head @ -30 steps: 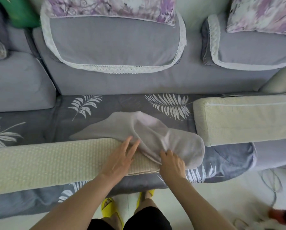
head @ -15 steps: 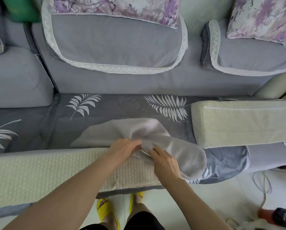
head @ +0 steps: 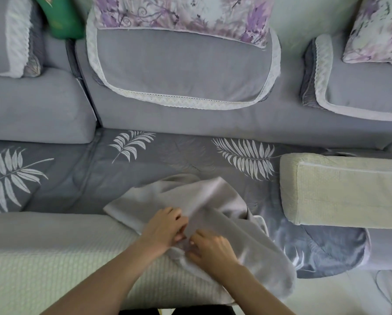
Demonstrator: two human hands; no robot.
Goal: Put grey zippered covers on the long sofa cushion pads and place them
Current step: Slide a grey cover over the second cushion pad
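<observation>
Two-handed: pinches cover [head: 213, 201] with left hand [head: 165, 228] and right hand [head: 213, 248] over right end of pad [head: 54, 258]; needs pulling leftward along front edge of sofa [head: 190, 160].

From the cover [head: 213, 196], the seat [head: 81, 178] lies open from 10 to 12 o'clock. The right pad [head: 345, 192] blocks 3 o'clock, the left pad [head: 54, 258] 8 o'clock, and the backrest [head: 190, 126] closes 12 beyond.

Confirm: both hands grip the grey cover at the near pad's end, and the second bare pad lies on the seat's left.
Wrong side: the head view shows the second bare pad on the right of the seat. Left hand and right hand grip the grey cover at the end of the near pad.
</observation>
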